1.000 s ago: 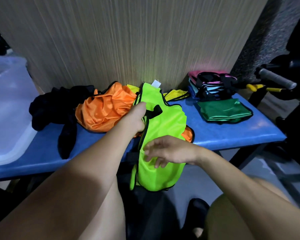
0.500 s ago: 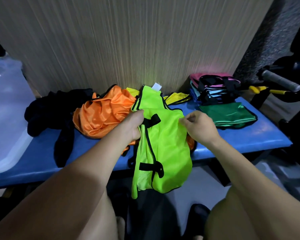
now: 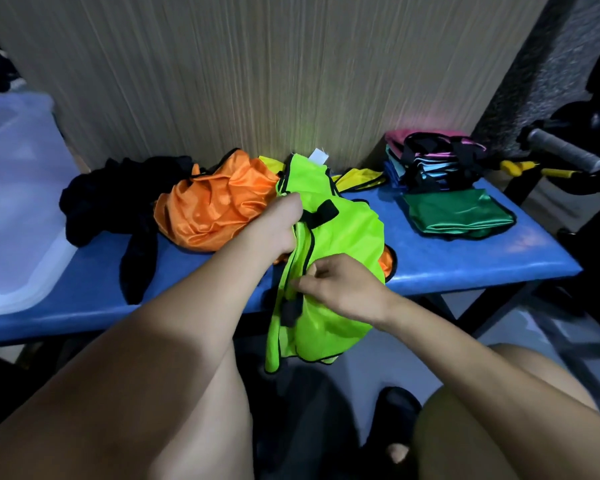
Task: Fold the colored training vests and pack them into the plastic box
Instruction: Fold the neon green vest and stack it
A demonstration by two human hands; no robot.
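Note:
A neon green vest (image 3: 340,244) with black trim hangs over the front edge of the blue bench (image 3: 465,268). My left hand (image 3: 278,226) grips its left side near the black strap. My right hand (image 3: 336,285) pinches the fabric lower down, at the bench edge. A crumpled orange vest (image 3: 215,206) and a black vest (image 3: 118,202) lie to the left, a yellow vest (image 3: 357,176) behind. A folded green vest (image 3: 458,213) and a stack of folded vests (image 3: 430,161) sit at the right. The clear plastic box (image 3: 18,202) stands at the far left.
A wood-grain wall panel (image 3: 257,74) rises right behind the bench. A grey handlebar grip (image 3: 565,152) and yellow-handled tool (image 3: 527,168) stick out at the far right. My knees and a black shoe (image 3: 395,410) are below the bench.
My right hand has moved from the vest's upper right edge down and left to its middle, gathering the fabric. My left hand has kept its hold.

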